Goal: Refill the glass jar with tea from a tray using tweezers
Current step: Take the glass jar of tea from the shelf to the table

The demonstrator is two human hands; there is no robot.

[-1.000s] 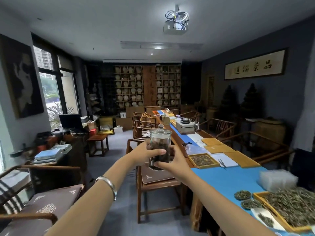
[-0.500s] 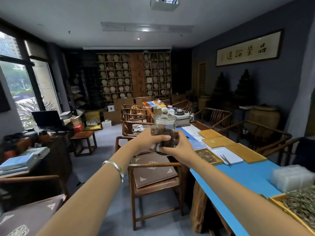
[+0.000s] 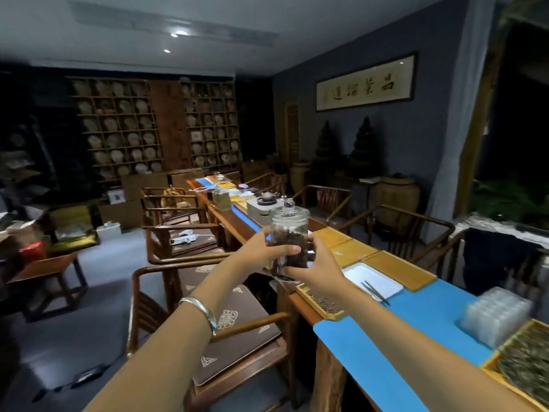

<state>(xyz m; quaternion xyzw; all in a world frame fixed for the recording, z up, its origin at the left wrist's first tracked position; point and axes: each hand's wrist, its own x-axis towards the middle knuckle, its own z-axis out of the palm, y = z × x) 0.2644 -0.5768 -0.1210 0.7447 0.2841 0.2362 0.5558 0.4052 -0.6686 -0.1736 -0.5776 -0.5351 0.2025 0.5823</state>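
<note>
Jar point(image 3: 288, 239) carried right, upright, clasped by both hands point(image 3: 261, 251) point(image 3: 312, 267); tweezers point(image 3: 375, 291) lie right, nearer right hand.

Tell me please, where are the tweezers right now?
The tweezers lie untouched on the white tray, right of the tea tray and both hands.

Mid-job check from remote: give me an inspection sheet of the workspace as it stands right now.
Surface: long wooden table with blue mat.
Job's things: lidded glass jar, partly filled with dark tea, held above the table edge; tea tray beneath; tweezers on white tray.
Clutter: empty yellow trays; clear plastic stack; a second tea tray.
Grippers: left hand and right hand both grip the jar.
Cables: nothing seen.
Surroundings: wooden chairs, wall shelving.
</note>
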